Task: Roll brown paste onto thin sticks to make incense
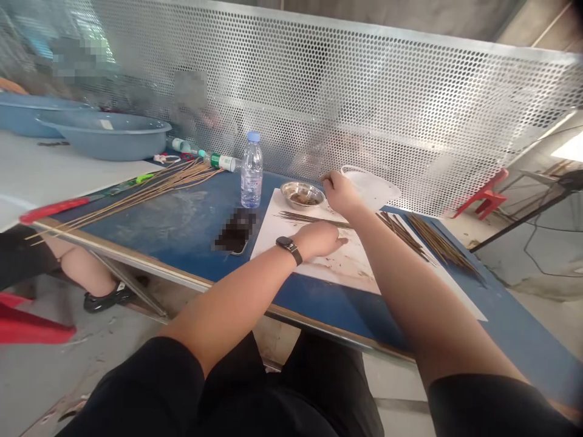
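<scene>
My left hand (pixel 321 239) is low over a stained white sheet (pixel 359 261), fingers curled and partly hidden, against a row of thin brown sticks (pixel 296 216); what it grips, if anything, is hidden. Past it, my right hand (pixel 340 191) is raised beside the rim of a shiny metal bowl (pixel 302 195) with brown stuff inside. Its fingers are bent together, and whatever they pinch cannot be made out. More dark sticks (pixel 403 235) lie on the sheet to the right of my right forearm.
On the blue table (pixel 182 212) are a water bottle (pixel 252 173), a phone (pixel 234 232), long thin rods (pixel 150 188) and a red-handled tool (pixel 54 209). Blue basins (pixel 118 136) stand at left. A perforated metal screen (pixel 296 79) borders the back; a white lid-like thing (pixel 376 188) lies before it.
</scene>
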Demonstrator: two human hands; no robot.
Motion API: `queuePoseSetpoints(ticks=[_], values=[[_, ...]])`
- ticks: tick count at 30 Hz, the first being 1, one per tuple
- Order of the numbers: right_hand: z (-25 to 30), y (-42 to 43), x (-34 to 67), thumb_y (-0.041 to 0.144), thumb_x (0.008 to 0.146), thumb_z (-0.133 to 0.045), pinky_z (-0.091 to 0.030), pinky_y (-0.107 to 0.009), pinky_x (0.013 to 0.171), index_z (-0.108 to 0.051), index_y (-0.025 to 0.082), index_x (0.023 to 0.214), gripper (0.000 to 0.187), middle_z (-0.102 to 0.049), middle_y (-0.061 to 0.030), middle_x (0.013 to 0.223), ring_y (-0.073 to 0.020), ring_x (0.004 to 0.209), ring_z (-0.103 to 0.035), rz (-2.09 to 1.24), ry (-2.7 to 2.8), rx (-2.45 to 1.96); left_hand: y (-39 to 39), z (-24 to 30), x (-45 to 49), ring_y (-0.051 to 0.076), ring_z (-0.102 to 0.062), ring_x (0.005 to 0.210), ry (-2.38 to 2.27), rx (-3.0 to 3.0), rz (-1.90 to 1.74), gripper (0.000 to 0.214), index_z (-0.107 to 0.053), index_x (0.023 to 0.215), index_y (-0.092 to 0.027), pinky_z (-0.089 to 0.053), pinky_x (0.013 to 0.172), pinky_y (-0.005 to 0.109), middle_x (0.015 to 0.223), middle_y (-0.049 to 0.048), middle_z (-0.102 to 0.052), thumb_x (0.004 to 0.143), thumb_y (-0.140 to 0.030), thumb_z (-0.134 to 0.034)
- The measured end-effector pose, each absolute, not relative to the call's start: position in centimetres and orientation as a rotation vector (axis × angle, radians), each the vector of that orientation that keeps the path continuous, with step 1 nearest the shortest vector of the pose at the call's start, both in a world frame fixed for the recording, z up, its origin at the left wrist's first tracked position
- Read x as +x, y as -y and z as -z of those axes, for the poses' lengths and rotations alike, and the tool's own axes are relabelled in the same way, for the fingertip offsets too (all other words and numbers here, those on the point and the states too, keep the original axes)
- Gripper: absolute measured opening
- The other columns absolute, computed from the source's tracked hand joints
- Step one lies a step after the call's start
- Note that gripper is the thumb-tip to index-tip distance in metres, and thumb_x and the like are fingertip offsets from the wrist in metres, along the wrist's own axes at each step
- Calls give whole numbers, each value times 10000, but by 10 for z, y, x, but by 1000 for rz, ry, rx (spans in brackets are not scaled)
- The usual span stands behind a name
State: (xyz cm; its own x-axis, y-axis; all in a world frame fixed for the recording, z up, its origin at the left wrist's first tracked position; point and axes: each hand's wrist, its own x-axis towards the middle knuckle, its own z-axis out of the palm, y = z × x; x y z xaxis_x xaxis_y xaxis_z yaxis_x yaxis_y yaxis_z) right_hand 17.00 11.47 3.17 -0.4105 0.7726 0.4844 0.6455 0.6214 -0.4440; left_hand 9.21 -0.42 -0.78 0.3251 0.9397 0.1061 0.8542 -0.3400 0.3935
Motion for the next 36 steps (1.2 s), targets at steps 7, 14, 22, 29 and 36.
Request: queuePoseSetpoints(ticks=[7, 14, 22, 29, 36], values=[[-38, -125, 168, 180, 934, -584, -498, -313, 748, -720, 187, 1058, 184, -748, -52, 847, -197, 756, -648, -459, 2240, -1108, -19, -8, 35, 272, -657, 673, -1774, 2171, -549, 465, -491, 548, -237, -467, 676, 400, 616, 84, -623, 988, -322, -612], [-32, -115, 161, 329, 904, -719, -585, -352, 724, -745, 204, 959, 139, -777, -72, 948, -212, 822, -690, -967, 2454, -809, -32, 7, 8, 310, -717, 974, -1977, 1975, -1214, 196, -652, 941, -204, -512, 791, 368, 971, 124, -764, 813, -184, -798], [-24, -123, 148, 266, 882, -732, -551, -345, 757, -705, 192, 782, 127, -751, -53, 810, -211, 782, -685, -587, 2349, -985, -40, 14, 12, 305, -681, 1142, -1768, 1798, -1558, 488, -632, 1151, -208, -512, 977, 414, 1179, 127, -725, 730, -130, -865], [-20, -139, 149, 240, 905, -704, -522, -387, 917, -770, 181, 1032, 154, -778, -109, 1026, -276, 986, -698, -206, 2229, -1131, -42, 11, 4, 292, -689, 1097, -1785, 1729, -1656, 236, -695, 1050, -184, -510, 975, 406, 1142, 135, -745, 836, -128, -775], [15, -162, 148, 278, 931, -656, -479, -433, 1054, -737, 138, 1225, 336, -751, -169, 1259, -341, 1204, -658, -136, 2412, -1150, -41, 14, 3, 258, -674, 777, -1784, 1798, -1493, 356, -625, 607, -227, -501, 839, 389, 708, 75, -699, 962, -209, -638]])
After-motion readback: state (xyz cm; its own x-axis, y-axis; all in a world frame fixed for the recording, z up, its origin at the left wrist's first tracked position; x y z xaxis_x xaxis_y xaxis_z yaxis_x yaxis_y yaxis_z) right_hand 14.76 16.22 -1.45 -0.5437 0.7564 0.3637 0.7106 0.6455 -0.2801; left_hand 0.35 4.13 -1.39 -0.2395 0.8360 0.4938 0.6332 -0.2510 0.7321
